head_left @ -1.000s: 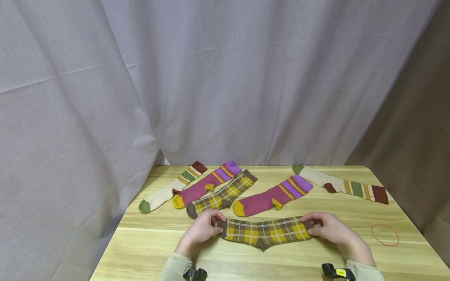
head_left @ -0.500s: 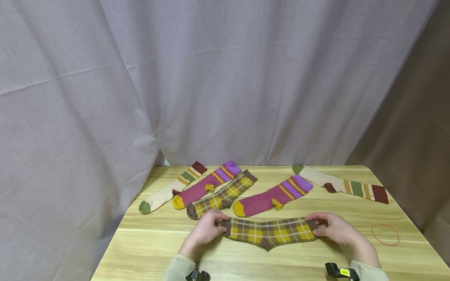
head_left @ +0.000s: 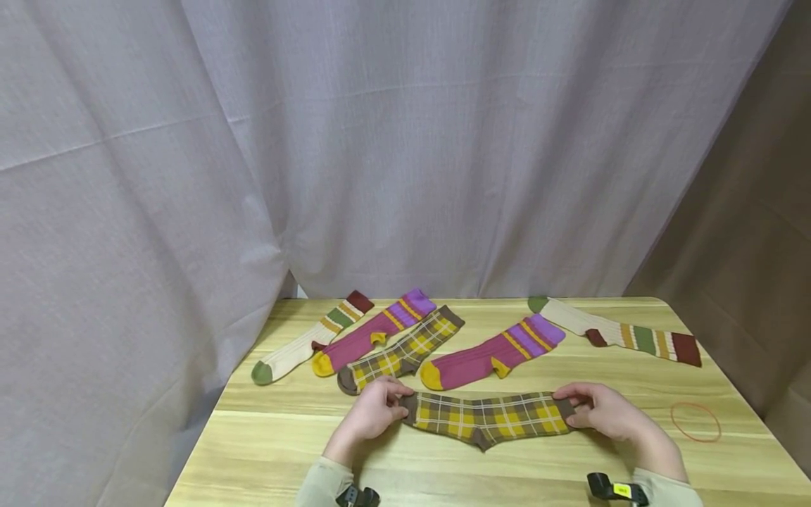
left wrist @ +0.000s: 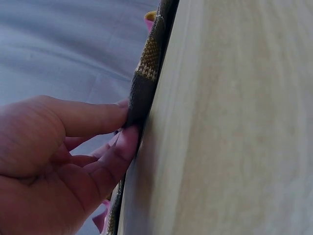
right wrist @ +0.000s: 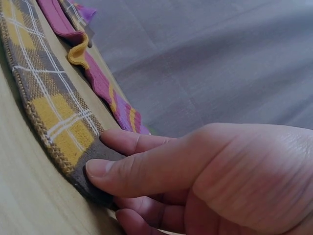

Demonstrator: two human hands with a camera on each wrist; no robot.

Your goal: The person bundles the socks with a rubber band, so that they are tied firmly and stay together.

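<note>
Left grip [head_left: 375, 411], right grip [head_left: 600, 411] pinch 2 ends; bent, knitted plaid sock [head_left: 491, 418].

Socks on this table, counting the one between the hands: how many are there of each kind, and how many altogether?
Plaid socks: 2
Magenta socks: 2
Cream socks: 2
Total: 6

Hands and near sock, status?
Left hand, right hand grip opposite ends. Yellow-brown plaid sock spread between. Nothing over its middle; orange loop off right.
</note>
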